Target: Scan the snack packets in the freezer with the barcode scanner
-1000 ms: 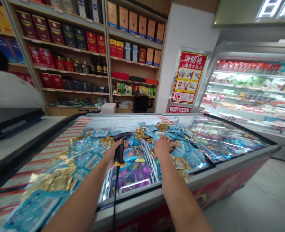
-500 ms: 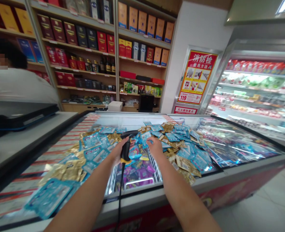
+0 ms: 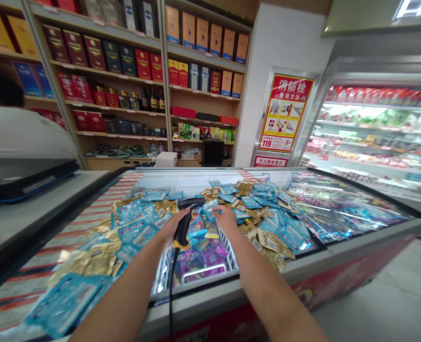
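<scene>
My left hand is wrapped round the grip of a black barcode scanner with yellow trim, its cable hanging down over the freezer's front edge. The scanner's head points right, toward my right hand. Pinched in my right fingers is a small blue packet, held close in front of the scanner's head. Beneath both hands is the glass top of a chest freezer. Blue packets and gold packets lie heaped on the left. Another mixed pile of blue packets and gold packets spreads to the right.
A person in a white top is at the far left behind a counter with a dark flat device. Shelves of boxed bottles line the back. A lit refrigerated display stands at the right.
The view has shifted slightly to the right. Both hands keep their holds, and the blue packet in my right hand appears turned a little near the scanner.
</scene>
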{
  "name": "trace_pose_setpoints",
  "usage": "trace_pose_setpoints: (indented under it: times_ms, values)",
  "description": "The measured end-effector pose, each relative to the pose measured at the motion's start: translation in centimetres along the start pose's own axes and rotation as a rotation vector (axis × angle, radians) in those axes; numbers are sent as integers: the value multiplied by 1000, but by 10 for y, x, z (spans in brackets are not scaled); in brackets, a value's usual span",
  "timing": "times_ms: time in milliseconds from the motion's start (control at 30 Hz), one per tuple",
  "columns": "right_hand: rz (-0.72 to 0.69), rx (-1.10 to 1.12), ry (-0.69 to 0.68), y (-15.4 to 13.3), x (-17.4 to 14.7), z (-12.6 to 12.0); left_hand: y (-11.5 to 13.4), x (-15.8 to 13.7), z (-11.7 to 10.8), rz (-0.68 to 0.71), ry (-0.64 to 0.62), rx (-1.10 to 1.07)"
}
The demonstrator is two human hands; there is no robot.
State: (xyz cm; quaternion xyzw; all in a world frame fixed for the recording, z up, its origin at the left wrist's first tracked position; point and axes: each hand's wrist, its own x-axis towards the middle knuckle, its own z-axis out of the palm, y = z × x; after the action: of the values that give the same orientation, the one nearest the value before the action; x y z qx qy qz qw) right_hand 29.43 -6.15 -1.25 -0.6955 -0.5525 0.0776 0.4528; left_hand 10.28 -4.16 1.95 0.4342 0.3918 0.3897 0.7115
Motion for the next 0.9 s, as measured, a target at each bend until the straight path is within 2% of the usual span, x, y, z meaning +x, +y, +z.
trace_pose_setpoints:
  times_ms: [400,600,900]
  values:
    - [21,-29,20,-1,0,-1,0,1,-2,-36,19,9]
    - [30,10,38,6,2,4,-2,4,-5,-15,-15,56]
    - [39,50,30,10,4,7,2,-3,1,-51,10,58]
